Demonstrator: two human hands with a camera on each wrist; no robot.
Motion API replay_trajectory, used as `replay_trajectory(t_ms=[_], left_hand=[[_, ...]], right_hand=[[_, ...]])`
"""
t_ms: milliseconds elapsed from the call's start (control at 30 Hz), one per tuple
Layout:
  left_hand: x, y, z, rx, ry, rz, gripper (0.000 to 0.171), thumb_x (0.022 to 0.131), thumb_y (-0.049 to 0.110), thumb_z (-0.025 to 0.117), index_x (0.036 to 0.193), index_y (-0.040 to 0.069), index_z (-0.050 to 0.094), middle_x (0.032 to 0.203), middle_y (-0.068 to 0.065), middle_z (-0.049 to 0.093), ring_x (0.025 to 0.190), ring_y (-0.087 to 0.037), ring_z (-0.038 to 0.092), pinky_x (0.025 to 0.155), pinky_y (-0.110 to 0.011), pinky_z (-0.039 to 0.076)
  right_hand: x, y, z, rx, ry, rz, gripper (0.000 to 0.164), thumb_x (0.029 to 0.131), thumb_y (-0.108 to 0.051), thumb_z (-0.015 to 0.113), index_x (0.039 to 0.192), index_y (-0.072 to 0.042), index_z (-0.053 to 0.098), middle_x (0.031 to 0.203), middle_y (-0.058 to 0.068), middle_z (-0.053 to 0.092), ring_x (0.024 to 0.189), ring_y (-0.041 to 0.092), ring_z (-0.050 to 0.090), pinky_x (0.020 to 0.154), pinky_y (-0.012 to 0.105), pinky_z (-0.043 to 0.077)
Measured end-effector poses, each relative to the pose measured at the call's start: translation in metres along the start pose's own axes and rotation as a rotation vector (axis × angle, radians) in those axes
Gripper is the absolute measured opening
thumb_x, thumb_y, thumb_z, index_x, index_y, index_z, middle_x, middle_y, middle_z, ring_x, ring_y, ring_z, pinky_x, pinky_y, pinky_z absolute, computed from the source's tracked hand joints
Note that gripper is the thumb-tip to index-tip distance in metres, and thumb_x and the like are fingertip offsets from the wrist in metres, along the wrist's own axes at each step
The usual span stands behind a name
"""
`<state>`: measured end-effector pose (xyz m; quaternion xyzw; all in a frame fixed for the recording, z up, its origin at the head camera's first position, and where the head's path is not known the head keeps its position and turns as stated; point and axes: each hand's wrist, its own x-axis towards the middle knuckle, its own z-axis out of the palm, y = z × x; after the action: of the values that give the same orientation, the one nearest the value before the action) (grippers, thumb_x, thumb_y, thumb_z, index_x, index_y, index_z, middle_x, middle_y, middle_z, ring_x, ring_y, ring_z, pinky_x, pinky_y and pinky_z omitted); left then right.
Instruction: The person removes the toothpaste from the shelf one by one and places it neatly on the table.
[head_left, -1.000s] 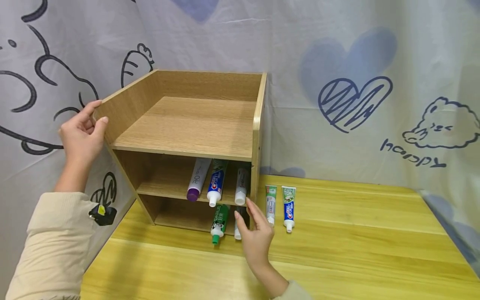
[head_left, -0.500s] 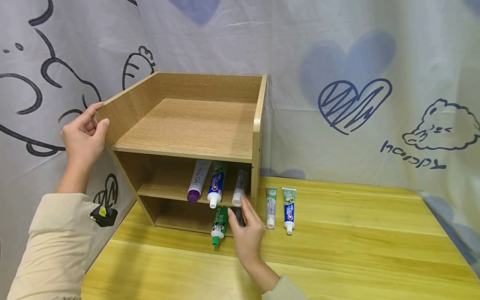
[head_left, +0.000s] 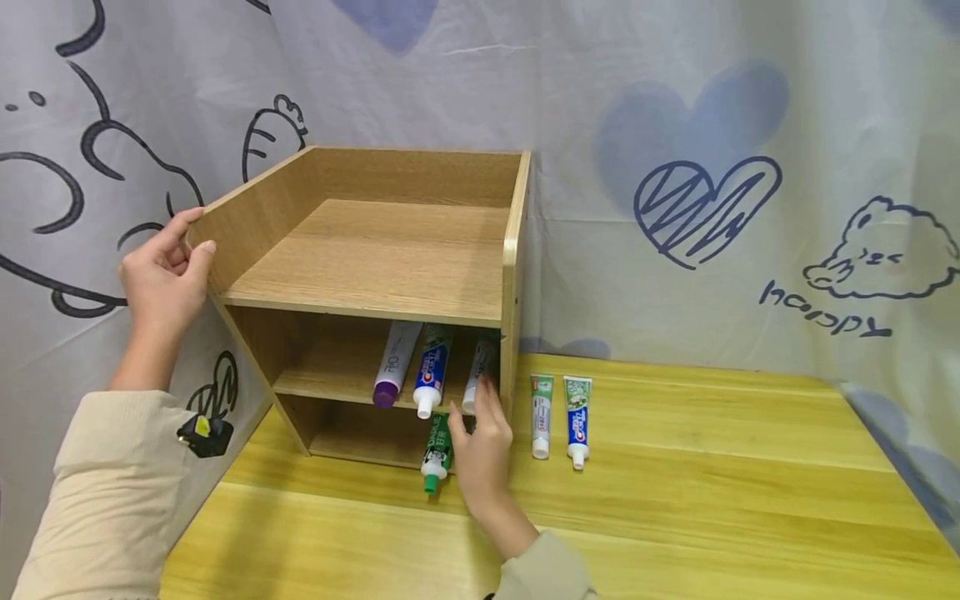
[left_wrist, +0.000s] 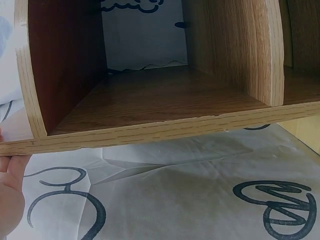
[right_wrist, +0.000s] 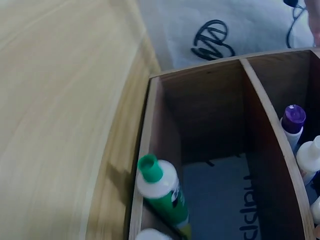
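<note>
My left hand (head_left: 165, 271) pinches the front edge of the left side panel of a wooden desk shelf (head_left: 367, 300), thumb inside and fingers outside. My right hand (head_left: 483, 458) is at the right end of the middle tier, its extended fingers against a whitish-grey toothpaste tube (head_left: 477, 367); the thumb stands apart, lower down. Left of that tube lie a blue-and-green toothpaste tube (head_left: 431, 371) and a white one with a purple cap (head_left: 396, 362). On the bottom tier a green toothpaste tube (head_left: 437, 450) pokes out cap first. Another tube's white cap (right_wrist: 152, 235) shows beside it in the right wrist view.
Two more toothpaste tubes, one green and white (head_left: 541, 417), one blue and green (head_left: 577, 421), lie on the yellow wooden table (head_left: 712, 483) right of the shelf. A patterned curtain (head_left: 585, 242) hangs behind and to the left.
My right hand has moved left and slightly up to the whitish-grey tube, whose cap end has shifted a little left. My left hand keeps its grip on the panel.
</note>
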<state>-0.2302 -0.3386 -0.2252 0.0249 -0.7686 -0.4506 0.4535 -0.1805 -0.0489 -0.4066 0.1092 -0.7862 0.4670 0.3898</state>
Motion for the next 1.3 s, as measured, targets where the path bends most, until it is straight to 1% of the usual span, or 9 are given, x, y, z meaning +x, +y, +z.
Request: replay_trajectory(t_ms=[133,300,433,600,733,933,1033,1167,1300], left_hand=[[0.0,0.0,0.0,-0.009,0.0,0.001,0.034,0.082,0.001,0.058,0.114,0.007,0.066,0.053,0.027,0.046,0.054,0.015,0.049,0.049,0.0,0.039],[0.001,0.002,0.001,-0.028,0.006,-0.008,0.033,0.082,0.0,0.057,0.113,0.007,0.067,0.057,0.03,0.05,0.058,0.016,0.052,0.052,0.001,0.041],[0.001,0.002,0.001,-0.035,0.003,-0.014,0.034,0.082,-0.001,0.057,0.114,0.006,0.066,0.06,0.03,0.052,0.061,0.017,0.053,0.055,0.001,0.042],[0.001,0.002,0.001,-0.014,-0.005,-0.015,0.034,0.082,0.0,0.057,0.115,0.005,0.066,0.06,0.03,0.05,0.06,0.017,0.052,0.054,0.001,0.042],[0.0,0.002,0.0,-0.01,-0.012,-0.013,0.034,0.083,0.001,0.057,0.116,0.005,0.065,0.059,0.03,0.049,0.06,0.017,0.052,0.054,0.001,0.041],[-0.001,0.003,0.0,0.002,-0.01,-0.01,0.034,0.083,0.002,0.057,0.114,0.009,0.066,0.054,0.028,0.047,0.055,0.016,0.049,0.049,0.001,0.039],[-0.001,0.002,-0.001,0.015,-0.015,-0.01,0.034,0.083,0.002,0.057,0.115,0.009,0.066,0.053,0.028,0.046,0.053,0.016,0.048,0.048,0.001,0.038],[-0.001,0.001,-0.001,0.027,-0.019,-0.011,0.035,0.083,0.003,0.057,0.117,0.007,0.065,0.053,0.029,0.045,0.053,0.017,0.048,0.049,0.001,0.038],[-0.001,0.001,-0.001,0.005,-0.016,-0.015,0.035,0.083,0.002,0.057,0.115,0.01,0.066,0.055,0.031,0.049,0.055,0.018,0.05,0.051,0.001,0.039]], right_hand=[[0.003,-0.005,0.002,-0.04,0.024,0.039,0.044,0.077,0.0,0.07,0.115,0.015,0.055,0.119,0.031,0.056,0.11,0.04,0.057,0.083,0.032,0.052],[0.007,-0.007,0.004,-0.133,0.027,0.062,0.042,0.076,-0.002,0.071,0.114,0.012,0.058,0.116,0.028,0.059,0.106,0.038,0.06,0.081,0.031,0.053],[0.008,-0.008,0.004,-0.203,0.016,0.053,0.043,0.074,-0.002,0.073,0.113,0.01,0.06,0.115,0.026,0.061,0.101,0.037,0.063,0.078,0.032,0.055],[0.009,-0.008,0.003,-0.234,0.018,0.029,0.044,0.071,0.0,0.075,0.112,0.01,0.061,0.114,0.026,0.061,0.099,0.037,0.064,0.076,0.031,0.055],[0.008,-0.004,0.003,-0.246,0.039,-0.022,0.042,0.07,0.0,0.075,0.109,0.011,0.062,0.111,0.027,0.062,0.096,0.037,0.065,0.074,0.031,0.055],[0.006,0.002,0.0,-0.285,0.102,-0.161,0.036,0.067,0.001,0.076,0.101,0.009,0.065,0.101,0.025,0.066,0.083,0.033,0.069,0.064,0.027,0.056],[0.004,0.004,-0.001,-0.295,0.134,-0.219,0.035,0.065,0.003,0.077,0.098,0.009,0.066,0.097,0.024,0.067,0.08,0.031,0.069,0.06,0.025,0.056],[0.002,0.005,-0.003,-0.265,0.158,-0.27,0.036,0.062,0.005,0.077,0.096,0.01,0.067,0.095,0.024,0.068,0.081,0.032,0.069,0.061,0.025,0.056],[-0.001,0.006,-0.005,-0.222,0.167,-0.298,0.036,0.061,0.008,0.075,0.095,0.011,0.067,0.094,0.026,0.067,0.083,0.034,0.068,0.061,0.025,0.055]])
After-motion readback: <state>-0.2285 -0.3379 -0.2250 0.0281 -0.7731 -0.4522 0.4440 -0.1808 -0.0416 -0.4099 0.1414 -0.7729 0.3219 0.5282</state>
